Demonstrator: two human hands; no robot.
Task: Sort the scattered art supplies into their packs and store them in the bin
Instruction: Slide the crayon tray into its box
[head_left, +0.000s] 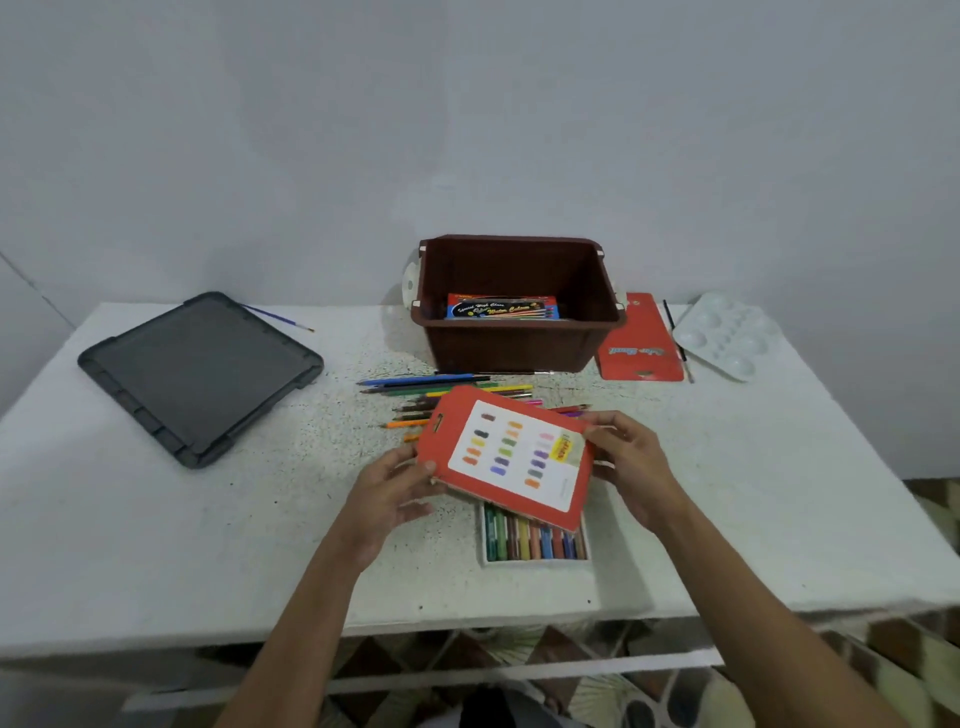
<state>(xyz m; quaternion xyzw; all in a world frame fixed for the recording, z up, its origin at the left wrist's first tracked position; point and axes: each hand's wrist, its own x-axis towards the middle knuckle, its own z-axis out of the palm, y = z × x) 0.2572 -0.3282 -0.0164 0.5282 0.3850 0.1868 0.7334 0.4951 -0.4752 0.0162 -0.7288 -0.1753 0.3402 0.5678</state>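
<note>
Both hands are on the orange sleeve (511, 454). The left hand (395, 483) pinches its near-left corner, and the right hand (631, 462) grips the far-right edge, fingers curled round the card. The sleeve hangs tilted just above the tray (535, 543) of crayons. The tray lies on the table (208, 545) close to the person, its near half showing beneath the card.

The step looks to me like sliding tray and sleeve together. To do it well, I'd say find the sleeve's open end first; from here I can't tell which end that is. Then one hand should drop to steady the tray flat, so no crayon rolls out. The other lines the mouth up square with the tray's short end and pushes evenly. A skewed start will likely jam or buckle the thin card.

Behind, the pencils (431, 387) lie loose in front of the bin (519, 345), which holds a paint box (503, 307). A second orange pack (641, 343), probably theirs, lies right of the bin beside a palette (727, 335). The lid (200, 374) rests far left.
</note>
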